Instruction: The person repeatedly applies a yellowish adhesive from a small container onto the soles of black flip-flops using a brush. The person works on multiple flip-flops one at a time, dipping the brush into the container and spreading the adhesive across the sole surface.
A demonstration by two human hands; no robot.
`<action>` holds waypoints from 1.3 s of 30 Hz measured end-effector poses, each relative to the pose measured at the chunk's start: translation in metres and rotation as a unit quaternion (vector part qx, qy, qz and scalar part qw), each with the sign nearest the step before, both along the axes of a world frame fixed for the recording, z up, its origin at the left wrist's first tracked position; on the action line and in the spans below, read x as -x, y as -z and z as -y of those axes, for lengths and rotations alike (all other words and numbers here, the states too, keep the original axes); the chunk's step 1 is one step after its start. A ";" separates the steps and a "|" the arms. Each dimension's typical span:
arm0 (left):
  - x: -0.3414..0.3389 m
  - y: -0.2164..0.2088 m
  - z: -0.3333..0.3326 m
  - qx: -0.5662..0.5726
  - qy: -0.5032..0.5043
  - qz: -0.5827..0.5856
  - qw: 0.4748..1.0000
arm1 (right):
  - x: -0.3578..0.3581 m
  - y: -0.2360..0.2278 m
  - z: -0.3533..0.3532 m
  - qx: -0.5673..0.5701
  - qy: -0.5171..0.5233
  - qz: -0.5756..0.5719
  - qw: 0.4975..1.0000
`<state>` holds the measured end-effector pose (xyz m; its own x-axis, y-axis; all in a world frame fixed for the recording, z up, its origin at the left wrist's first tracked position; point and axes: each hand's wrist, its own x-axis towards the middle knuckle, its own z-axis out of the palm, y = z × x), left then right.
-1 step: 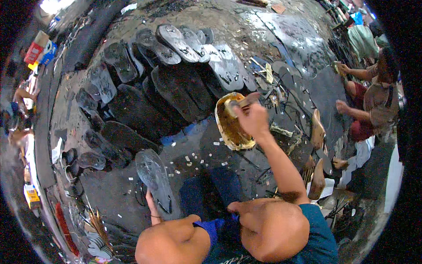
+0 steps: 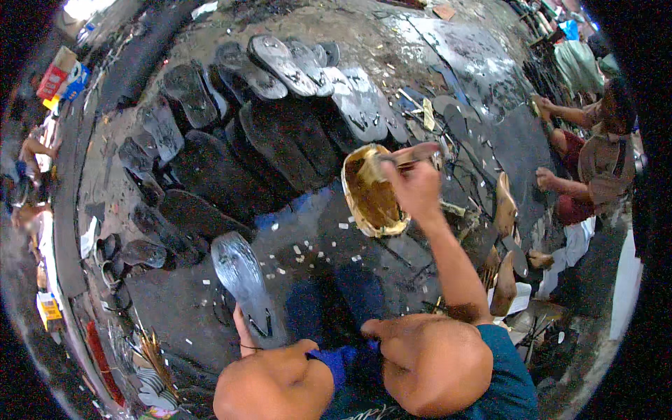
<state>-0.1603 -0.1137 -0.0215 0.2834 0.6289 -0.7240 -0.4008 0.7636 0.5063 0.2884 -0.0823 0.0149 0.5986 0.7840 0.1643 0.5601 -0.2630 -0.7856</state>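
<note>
My left hand (image 2: 242, 327) supports a grey flip-flop sole (image 2: 238, 266) just beyond my left knee. Its fingers go behind the sole, whose upper face looks shiny, and a dark thong strap (image 2: 262, 326) shows at the near end. Slightly blurred, my right hand (image 2: 420, 187) grips a brush with a brown handle (image 2: 418, 152); the bristle end is mostly hidden by the fingers. Brush and hand are over the right rim of an oblong, cream-edged tub (image 2: 374, 231), coated inside with brown, glue-like stuff.
Beyond the sole, dark flip-flops and soles (image 2: 287, 140) lie in a wide arc. White scraps (image 2: 297, 249) dot the floor. Wooden shoe lasts (image 2: 504, 283) lie at right among strips and offcuts. Another person (image 2: 602, 161) sits at far right, hands at a dark sheet.
My right hand and the brush have shifted right, away from the tub's middle. The held sole has tipped a little and its face shines more.
</note>
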 end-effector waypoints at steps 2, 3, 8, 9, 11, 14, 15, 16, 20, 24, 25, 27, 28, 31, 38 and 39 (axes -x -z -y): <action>-0.002 0.003 0.001 0.005 0.005 0.000 1.000 | -0.005 -0.052 0.028 0.094 -0.052 0.037 0.993; -0.005 0.003 -0.002 0.004 0.007 -0.002 1.000 | -0.009 -0.052 0.049 0.264 -0.118 0.123 0.949; -0.048 -0.019 -0.053 -0.071 0.032 -0.024 0.997 | -0.007 -0.081 0.075 0.233 -0.247 -0.229 0.912; -0.067 -0.026 -0.070 -0.097 0.046 -0.039 0.993 | 0.002 -0.094 0.062 0.167 -0.205 -0.304 0.915; -0.109 -0.035 -0.101 -0.150 0.072 -0.065 0.984 | 0.033 -0.095 0.034 0.035 -0.184 -0.402 0.897; -0.143 -0.033 -0.127 -0.161 0.065 0.085 0.981 | 0.089 -0.095 -0.011 -0.026 -0.291 -0.312 0.904; -0.151 -0.045 -0.129 -0.171 0.059 0.125 0.976 | 0.107 -0.085 -0.027 -0.071 -0.349 -0.257 0.898; -0.158 -0.056 -0.132 -0.178 0.053 0.169 0.968 | 0.122 -0.075 -0.040 -0.111 -0.403 -0.199 0.887; -0.144 -0.013 -0.129 -0.082 0.026 0.300 0.950 | 0.116 -0.052 -0.065 -0.151 -0.354 -0.077 0.920; -0.132 -0.034 -0.143 -0.126 0.002 0.252 0.959 | 0.124 -0.075 -0.007 -0.173 -0.477 -0.045 0.861; -0.131 -0.033 -0.145 -0.104 -0.030 0.249 0.962 | 0.124 -0.085 -0.005 -0.172 -0.501 -0.052 0.847; -0.131 -0.029 -0.143 -0.107 -0.042 0.252 0.961 | 0.124 -0.082 -0.014 -0.197 -0.431 -0.055 0.879; -0.135 -0.031 -0.139 -0.131 -0.022 0.262 0.956 | 0.118 -0.078 -0.032 -0.219 -0.335 -0.039 0.916; -0.128 -0.027 -0.155 -0.133 -0.070 0.240 0.959 | 0.138 -0.080 -0.020 -0.168 -0.353 -0.110 0.914; -0.137 -0.030 -0.149 -0.121 -0.006 0.222 0.968 | 0.144 -0.082 -0.015 -0.189 -0.466 0.003 0.864; -0.152 -0.044 -0.141 -0.195 -0.003 0.153 0.969 | 0.144 -0.087 -0.014 -0.203 -0.484 0.042 0.850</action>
